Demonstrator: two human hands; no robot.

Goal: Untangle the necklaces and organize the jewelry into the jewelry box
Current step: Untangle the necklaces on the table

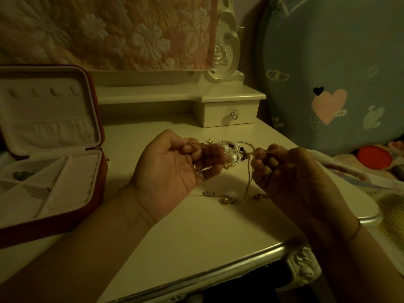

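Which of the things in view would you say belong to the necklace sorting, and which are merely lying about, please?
Part of the job: tangled necklaces, pinched by left hand and right hand; open jewelry box; loose pendants.
Just lying about: small drawer; heart cushion; red disc; floral cloth.

Necklaces (231,155) between left hand (172,171), right hand (290,173)

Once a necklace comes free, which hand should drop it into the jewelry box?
Probably left: the left hand is nearer the open jewelry box; the right hand would cross over the tangled necklaces.
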